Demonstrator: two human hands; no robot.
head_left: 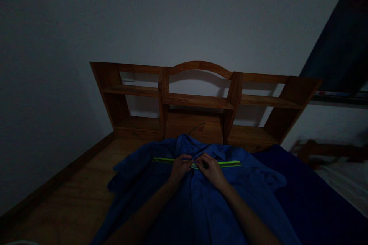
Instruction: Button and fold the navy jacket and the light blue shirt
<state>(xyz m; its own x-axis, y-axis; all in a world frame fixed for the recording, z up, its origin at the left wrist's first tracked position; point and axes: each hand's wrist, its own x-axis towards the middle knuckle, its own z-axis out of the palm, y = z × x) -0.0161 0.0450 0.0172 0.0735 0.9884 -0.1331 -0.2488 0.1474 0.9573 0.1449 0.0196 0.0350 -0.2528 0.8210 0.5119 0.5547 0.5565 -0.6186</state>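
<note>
A blue short-sleeved shirt (pixel 178 206) lies spread out front side up, its collar toward the wooden headboard. A bright yellow-green stripe (pixel 230 163) crosses its chest, and small pale lettering sits above the stripe on the left. At the front opening, just below the collar, my left hand (pixel 181 166) pinches the shirt's edge. Close beside it, my right hand (pixel 209 166) has its fingers closed on the other side of the same opening. Whether a button lies between the fingertips is too dark and small to make out.
Behind the shirt stands a wooden headboard with open shelves (pixel 198 101). Bare wooden boards (pixel 83 183) show at the left, and a dark blue cloth (pixel 310 195) at the right. A wall socket (pixel 128 76) is visible through the left shelf. A dark window or board (pixel 342 46) is at upper right.
</note>
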